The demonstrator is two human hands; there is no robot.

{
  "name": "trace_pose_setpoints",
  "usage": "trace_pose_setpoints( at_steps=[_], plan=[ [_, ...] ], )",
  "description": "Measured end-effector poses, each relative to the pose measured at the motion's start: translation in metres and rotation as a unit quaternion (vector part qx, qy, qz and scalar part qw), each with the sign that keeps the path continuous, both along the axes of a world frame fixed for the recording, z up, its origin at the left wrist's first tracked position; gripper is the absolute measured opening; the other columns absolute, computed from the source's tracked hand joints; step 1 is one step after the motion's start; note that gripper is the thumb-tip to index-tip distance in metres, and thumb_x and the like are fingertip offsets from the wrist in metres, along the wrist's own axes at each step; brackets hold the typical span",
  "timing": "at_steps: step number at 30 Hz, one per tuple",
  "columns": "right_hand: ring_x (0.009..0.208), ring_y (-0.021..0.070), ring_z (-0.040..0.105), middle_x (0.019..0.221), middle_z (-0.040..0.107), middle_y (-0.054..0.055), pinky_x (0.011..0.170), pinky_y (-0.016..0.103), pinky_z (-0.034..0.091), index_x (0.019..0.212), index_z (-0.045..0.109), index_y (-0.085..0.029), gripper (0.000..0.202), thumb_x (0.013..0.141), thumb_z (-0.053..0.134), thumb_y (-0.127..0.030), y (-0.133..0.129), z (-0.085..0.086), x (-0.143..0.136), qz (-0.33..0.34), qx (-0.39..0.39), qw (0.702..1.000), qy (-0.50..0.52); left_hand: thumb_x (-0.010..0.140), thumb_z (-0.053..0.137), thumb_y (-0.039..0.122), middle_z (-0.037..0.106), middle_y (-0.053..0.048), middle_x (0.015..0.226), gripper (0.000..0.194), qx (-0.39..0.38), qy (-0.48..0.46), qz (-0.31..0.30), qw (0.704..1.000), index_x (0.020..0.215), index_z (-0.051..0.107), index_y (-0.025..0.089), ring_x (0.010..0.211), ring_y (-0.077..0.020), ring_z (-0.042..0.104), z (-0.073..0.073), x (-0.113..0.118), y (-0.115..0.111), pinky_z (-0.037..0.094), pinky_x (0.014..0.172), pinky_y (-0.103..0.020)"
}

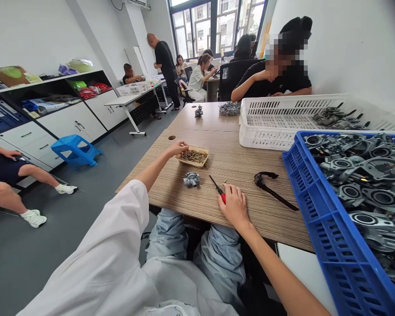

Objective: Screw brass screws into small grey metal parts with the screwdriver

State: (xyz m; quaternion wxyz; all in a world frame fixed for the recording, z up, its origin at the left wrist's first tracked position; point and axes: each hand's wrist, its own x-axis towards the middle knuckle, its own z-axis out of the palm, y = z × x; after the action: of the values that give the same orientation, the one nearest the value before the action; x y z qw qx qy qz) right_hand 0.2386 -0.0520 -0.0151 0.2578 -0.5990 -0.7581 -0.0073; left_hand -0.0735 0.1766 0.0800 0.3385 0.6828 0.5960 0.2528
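Observation:
My left hand (179, 148) reaches over the left edge of a small tan tray (200, 164) filled with small brass-coloured parts (195, 156). Its fingers are bent together at the parts; whatever they pinch is too small to make out. On the table in front of me, my right hand (235, 204) is closed around the red handle of a screwdriver (221, 194), whose dark shaft points away to the left. One small brass-coloured piece (225, 180) shows at the right fingertips. Between my hands, nearer the table's edge, sits a grey metal carburetor body (191, 179).
A black wristwatch (272, 189) lies right of my right hand. A blue crate (311, 210) heaped with metal castings and a white crate (266, 138) border the right. Farther back are another metal part (198, 111) and a metal pile (229, 109). A person (273, 79) sits across.

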Motion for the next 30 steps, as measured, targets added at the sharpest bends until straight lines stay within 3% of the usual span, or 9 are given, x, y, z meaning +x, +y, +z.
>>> trace_pose_setpoints(
  at_steps=[4,7,10,14,17,21,25,30],
  plan=[
    [0.120,0.0331,0.057,0.132,0.067,0.018,0.099,0.044,0.042,0.139,0.058,-0.014,0.041,0.101,0.061,-0.029,0.000,-0.001,0.000,0.002,0.003,1.000,-0.003,0.079,0.083,0.048,0.079,-0.011,0.091,0.042,-0.049,-0.129,-0.015,0.990,0.091,0.060,0.016,0.071,-0.0132,0.070,0.010,-0.005,-0.008,0.046,0.060,-0.020],
    [0.120,0.0331,0.056,0.131,0.067,0.018,0.099,0.044,0.041,0.138,0.058,-0.013,0.041,0.101,0.060,-0.030,0.000,-0.001,0.000,0.001,0.004,1.000,-0.007,0.078,0.084,0.042,0.075,-0.007,0.080,0.037,-0.042,-0.149,-0.019,0.988,0.089,0.062,0.015,0.065,-0.0113,0.066,0.017,-0.003,-0.016,0.046,0.060,-0.021],
    [0.120,0.0330,0.056,0.132,0.066,0.018,0.099,0.044,0.041,0.139,0.058,-0.014,0.041,0.101,0.059,-0.030,0.000,0.000,0.000,0.004,0.004,1.000,-0.006,0.082,0.078,0.034,0.069,-0.003,0.069,0.024,0.016,-0.078,-0.056,0.995,0.088,0.067,0.014,0.060,-0.0115,0.060,0.023,0.003,-0.030,0.045,0.060,-0.023],
    [0.121,0.0333,0.055,0.131,0.066,0.018,0.099,0.044,0.042,0.139,0.059,-0.014,0.042,0.101,0.060,-0.030,0.000,0.001,0.000,0.006,0.000,1.000,-0.003,0.083,0.072,0.026,0.074,-0.004,0.078,0.014,0.102,0.067,-0.109,0.987,0.090,0.072,0.014,0.071,-0.0163,0.066,0.032,0.017,-0.062,0.047,0.063,-0.025],
    [0.122,0.0334,0.055,0.131,0.066,0.019,0.099,0.044,0.042,0.140,0.059,-0.014,0.042,0.101,0.061,-0.030,0.000,0.001,0.000,0.007,-0.004,1.000,-0.003,0.087,0.065,0.019,0.076,-0.004,0.085,0.011,0.144,0.142,-0.196,0.960,0.089,0.075,0.016,0.078,-0.0172,0.068,0.035,0.028,-0.089,0.050,0.072,-0.026],
    [0.123,0.0335,0.055,0.133,0.066,0.019,0.101,0.044,0.042,0.140,0.058,-0.013,0.043,0.101,0.060,-0.030,-0.001,0.002,-0.001,0.005,-0.011,1.000,-0.007,0.088,0.055,0.007,0.078,-0.005,0.091,0.023,0.172,0.215,-0.303,0.913,0.088,0.076,0.017,0.084,-0.0174,0.069,0.032,0.036,-0.114,0.051,0.080,-0.025],
    [0.123,0.0333,0.055,0.133,0.066,0.018,0.100,0.044,0.042,0.141,0.058,-0.012,0.043,0.102,0.059,-0.031,-0.001,0.004,-0.001,0.006,-0.014,1.000,-0.013,0.087,0.054,0.003,0.077,-0.006,0.091,0.026,0.177,0.263,-0.321,0.892,0.089,0.075,0.017,0.087,-0.0188,0.070,0.026,0.040,-0.124,0.050,0.081,-0.025],
    [0.122,0.0326,0.054,0.133,0.065,0.018,0.100,0.043,0.041,0.141,0.057,-0.013,0.043,0.102,0.059,-0.031,-0.002,0.005,-0.001,0.005,-0.018,1.000,-0.018,0.089,0.053,0.002,0.076,-0.008,0.095,0.025,0.165,0.289,-0.317,0.888,0.090,0.072,0.016,0.089,-0.0201,0.070,0.023,0.046,-0.130,0.049,0.080,-0.026]
  ],
)
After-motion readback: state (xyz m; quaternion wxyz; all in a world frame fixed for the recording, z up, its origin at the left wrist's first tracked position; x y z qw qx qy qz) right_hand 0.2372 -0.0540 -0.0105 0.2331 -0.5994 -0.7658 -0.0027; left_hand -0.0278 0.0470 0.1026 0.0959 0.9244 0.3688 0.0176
